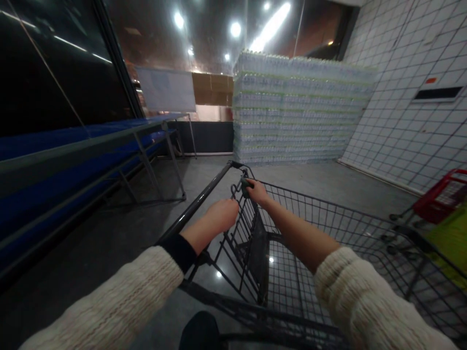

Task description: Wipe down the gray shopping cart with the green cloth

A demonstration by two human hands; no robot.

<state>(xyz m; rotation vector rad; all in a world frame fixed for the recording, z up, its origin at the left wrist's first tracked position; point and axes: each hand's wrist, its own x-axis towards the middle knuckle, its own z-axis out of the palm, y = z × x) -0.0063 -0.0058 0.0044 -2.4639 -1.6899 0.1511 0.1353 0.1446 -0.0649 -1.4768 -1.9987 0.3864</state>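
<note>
A dark metal shopping cart (310,201) stands in front of me, its wire basket extending to the right. My left hand (224,214) is closed at the upper wires of the cart's fold-out seat frame, beside the handlebar (199,201); its fingertips are hidden. My right hand (257,191) reaches across the basket, fingers closed on a small dark green cloth-like piece (245,187) at the top far corner of the seat frame. Just left of that piece a bent wire loop (235,189) sticks up. The dark seat panel (255,253) hangs below my hands.
Stacked packs of clear bottles (295,112) rise at the back. Along the left runs a metal-framed rack (146,155) with blue surfaces. A red wheeled basket (441,194) and a yellow-green item (450,238) are at right, near the wire-grid wall (401,112). Grey floor (204,170) surrounds the cart.
</note>
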